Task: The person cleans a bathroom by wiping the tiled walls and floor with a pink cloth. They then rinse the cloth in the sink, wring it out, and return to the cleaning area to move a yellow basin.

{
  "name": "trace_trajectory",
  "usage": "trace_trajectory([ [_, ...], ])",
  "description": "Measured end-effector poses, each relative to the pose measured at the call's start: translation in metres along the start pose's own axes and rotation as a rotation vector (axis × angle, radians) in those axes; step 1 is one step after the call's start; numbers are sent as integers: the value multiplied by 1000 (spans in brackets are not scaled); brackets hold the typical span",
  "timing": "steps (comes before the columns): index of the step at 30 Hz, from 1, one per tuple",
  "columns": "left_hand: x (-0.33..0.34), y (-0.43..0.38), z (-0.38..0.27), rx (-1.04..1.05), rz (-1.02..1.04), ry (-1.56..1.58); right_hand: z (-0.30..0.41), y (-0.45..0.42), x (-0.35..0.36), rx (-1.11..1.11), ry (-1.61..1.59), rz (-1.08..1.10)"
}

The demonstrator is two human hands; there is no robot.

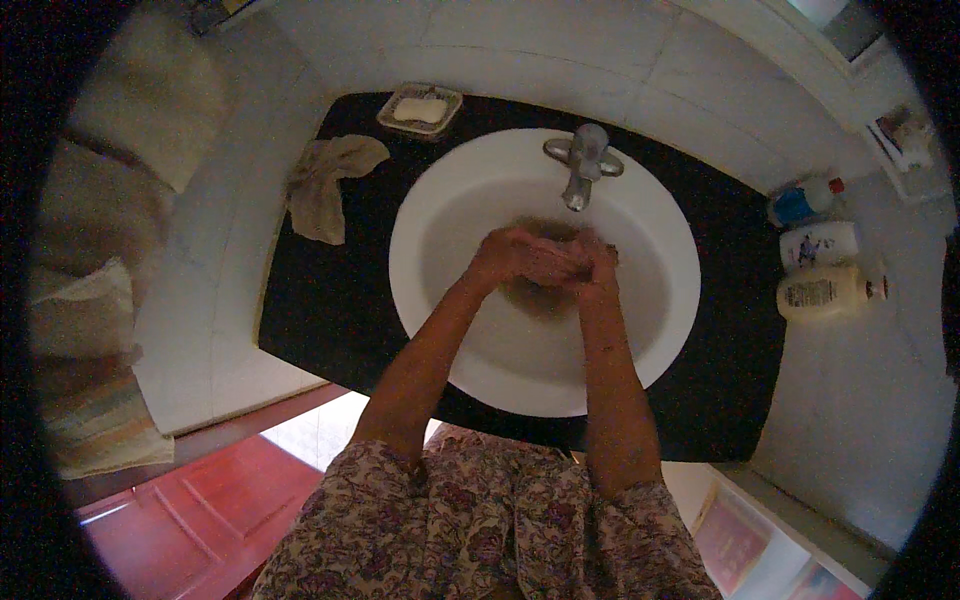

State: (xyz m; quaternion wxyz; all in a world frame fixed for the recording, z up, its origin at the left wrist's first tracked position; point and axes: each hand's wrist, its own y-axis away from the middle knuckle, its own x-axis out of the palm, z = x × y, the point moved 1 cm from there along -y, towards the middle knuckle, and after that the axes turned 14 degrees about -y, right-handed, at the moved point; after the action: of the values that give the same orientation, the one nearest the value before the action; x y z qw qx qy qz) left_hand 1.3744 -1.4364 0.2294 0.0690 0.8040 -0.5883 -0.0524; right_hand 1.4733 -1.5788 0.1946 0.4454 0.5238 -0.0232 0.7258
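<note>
My left hand and my right hand meet over the bowl of a white oval washbasin. The fingers of the left reach across to the right hand and overlap it. Whether anything lies between the palms is hidden. Just beyond my hands, toward the wall, a chrome tap points its spout down into the bowl. Running water cannot be made out clearly. A dark shadow falls on the basin floor beneath my hands.
The black countertop surrounds the basin. A bar of soap rests in a clear soap dish at the back left, near a crumpled cloth. A pump bottle and other containers stand at right. Towels hang at left.
</note>
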Motion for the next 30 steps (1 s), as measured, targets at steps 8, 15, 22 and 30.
trace_trajectory([
  [8, 88, -3, 45, -94, -293, -844, -17, -13, -47, 39, -105, -331],
  [15, 80, -15, 26, -72, -259, -950, -50, -24, -62, 27, -45, -257],
  [22, 115, 5, 26, -49, -356, -879, -16, -15, -48, -126, 149, 34],
  [30, 132, 13, 25, -124, -502, -882, 18, 53, 56, -141, 1118, -44],
])
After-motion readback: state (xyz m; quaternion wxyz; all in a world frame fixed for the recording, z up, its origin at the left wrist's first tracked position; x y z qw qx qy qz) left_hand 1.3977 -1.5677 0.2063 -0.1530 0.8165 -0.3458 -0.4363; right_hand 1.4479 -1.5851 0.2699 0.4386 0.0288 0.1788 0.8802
